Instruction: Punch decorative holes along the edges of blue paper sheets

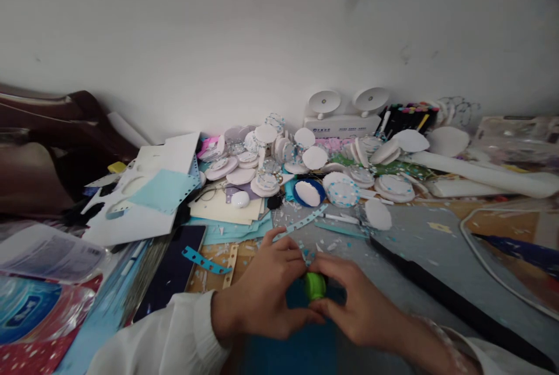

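Observation:
My right hand (pixel 358 299) is closed round a small bright green craft punch (pixel 315 286), with thumb and fingers on its two ends. A sheet of blue paper (pixel 290 349) hangs below and behind the punch. My left hand (pixel 266 287) is curled at the paper's left side, its thumb across the front and its fingers above; the exact grip is partly hidden. Near my left wrist lie a blue strip with punched holes (pixel 206 260) and a cream punched strip (pixel 230 265). A pale blue punched strip (pixel 301 223) lies beyond my left fingers.
Many white discs, some ringed with blue beads (pixel 343 190), are heaped along the wall. White cut-out sheets (pixel 152 218) and a dark phone (pixel 172 270) lie left. On the grey mat (pixel 419 229) rests a long black tool (pixel 454 299); a white cable (pixel 469 247) curves at right.

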Demonstrator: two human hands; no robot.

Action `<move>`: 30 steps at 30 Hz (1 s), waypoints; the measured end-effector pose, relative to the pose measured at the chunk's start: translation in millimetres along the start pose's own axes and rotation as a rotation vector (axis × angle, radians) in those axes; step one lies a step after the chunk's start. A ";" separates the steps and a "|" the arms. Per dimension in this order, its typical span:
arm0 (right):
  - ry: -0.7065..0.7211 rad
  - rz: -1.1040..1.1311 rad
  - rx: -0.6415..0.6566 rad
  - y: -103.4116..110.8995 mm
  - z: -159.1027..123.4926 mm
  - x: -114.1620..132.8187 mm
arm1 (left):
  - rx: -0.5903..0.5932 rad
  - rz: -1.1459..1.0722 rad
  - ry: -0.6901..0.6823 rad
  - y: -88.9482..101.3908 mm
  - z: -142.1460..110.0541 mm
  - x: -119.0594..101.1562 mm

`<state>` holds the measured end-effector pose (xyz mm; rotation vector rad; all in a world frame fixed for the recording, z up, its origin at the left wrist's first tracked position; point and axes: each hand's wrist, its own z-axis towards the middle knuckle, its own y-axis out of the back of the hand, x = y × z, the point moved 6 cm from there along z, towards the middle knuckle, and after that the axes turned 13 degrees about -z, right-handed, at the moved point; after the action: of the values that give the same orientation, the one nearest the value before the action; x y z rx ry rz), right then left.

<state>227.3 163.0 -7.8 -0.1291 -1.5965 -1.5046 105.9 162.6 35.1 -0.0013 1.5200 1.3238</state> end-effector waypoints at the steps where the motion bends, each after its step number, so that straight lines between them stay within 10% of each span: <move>1: 0.003 -0.016 -0.021 0.3 -0.8 -0.8 | 0.001 -0.008 -0.001 -0.7 -0.2 1.1; 30: -0.001 -0.097 -0.037 14.6 -11.0 -8.2 | 0.098 0.010 0.166 23.9 -10.1 2.5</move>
<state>246.9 161.5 -4.0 -0.0734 -1.5961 -1.6093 83.8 166.1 48.5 -0.0419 1.7257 1.2820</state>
